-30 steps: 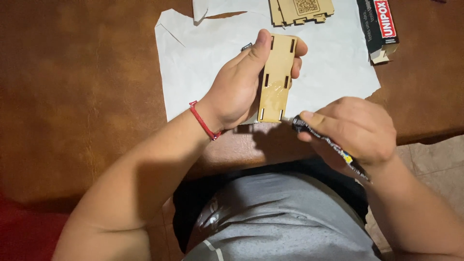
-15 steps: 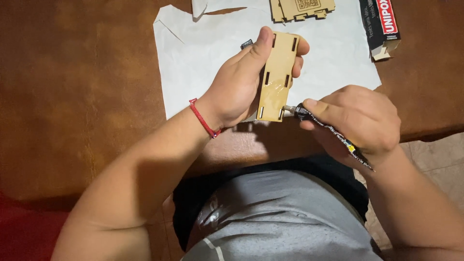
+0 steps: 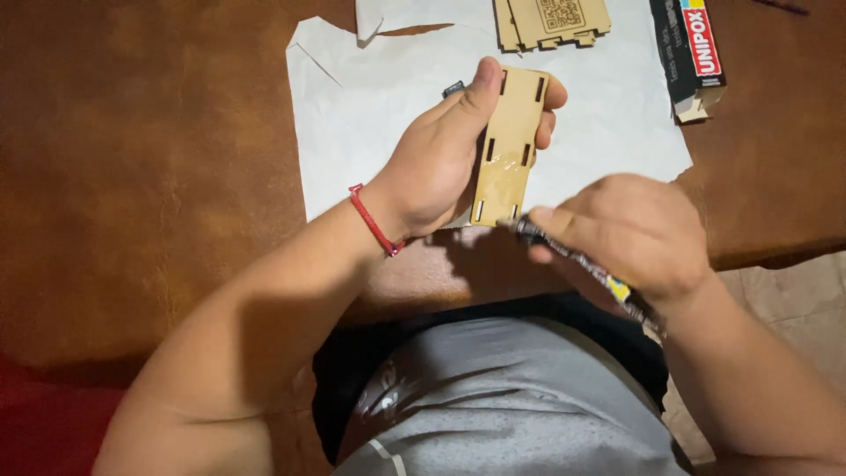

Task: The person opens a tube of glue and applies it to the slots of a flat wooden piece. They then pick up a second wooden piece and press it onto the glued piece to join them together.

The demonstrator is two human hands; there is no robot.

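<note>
Right, head view, the only one you have. Your left hand point(image 3: 441, 163) holds the slotted wooden panel point(image 3: 509, 145) upright over the white paper sheet point(image 3: 370, 115), thumb along its near edge, fingertips wrapped round the far edge: grip closed on the panel. A glossy wet patch shows on the panel's lower half. A red cord bracelet point(image 3: 374, 220) sits on that wrist.

Your right hand point(image 3: 630, 234) is clamped round a dark glue tube point(image 3: 577, 260), nozzle touching the panel's bottom corner. The tube's tail sticks out past the heel of the hand, towards your lap.

Versus half a second ago: the panel sits in about the same spot in the left hand, same tilt. The right hand has shifted slightly lower and left, so the nozzle now meets the bottom edge of the panel rather than sitting just beside its lower right side. A second ago the nozzle was clear of the panel, just below it.

On the brown bench point(image 3: 150, 150): a stack of more wooden pieces point(image 3: 551, 19) at the far edge of the paper, and a dark glue box point(image 3: 689, 55) with a red and white end on the paper's right corner. Neither has moved. A small dark object point(image 3: 453, 88) peeks out behind your left thumb; cannot tell what it is.
</note>
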